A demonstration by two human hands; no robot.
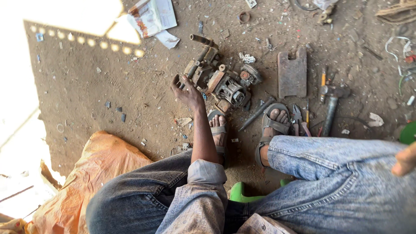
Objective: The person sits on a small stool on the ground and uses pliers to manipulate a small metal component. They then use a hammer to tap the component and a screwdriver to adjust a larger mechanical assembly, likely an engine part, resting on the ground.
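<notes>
Far left: an orange sack (pixel 93 173) slumped on the dirt floor (pixel 108 86), with a strip of sunlit glare beyond it. Further up, crumpled paper (pixel 151 17).

Left of centre: left hand (pixel 185 91), fingers spread and curled, resting against the near end of a rusty motor assembly (pixel 223 82); touching rather than clamping, as far as can be told. Lying on the floor just ahead of two sandalled feet (pixel 219 130), a bent pipe stub (pixel 203 41) sticking up at its far end.

Likely heavy for its bulk: cast metal housing, copper windings showing in the round core. Stiff throughout, nothing to flex. Probably greasy, gritty and sharp-edged at the broken brackets. Best gripped low around the solid housing or by the pipe stub; loose end caps and windings poor handholds, apt to shift or cut.

Right of the assembly: a punch (pixel 256 113) lying by the toes, a flat notched rusty plate (pixel 292 73), then pliers (pixel 297 116), a screwdriver (pixel 323 80) and a hammer (pixel 331 104), all near but apart.

Far right edge: right hand (pixel 405 159), only fingertips in view over the denim knee, holding nothing visible; open or closed, cannot tell.
</notes>
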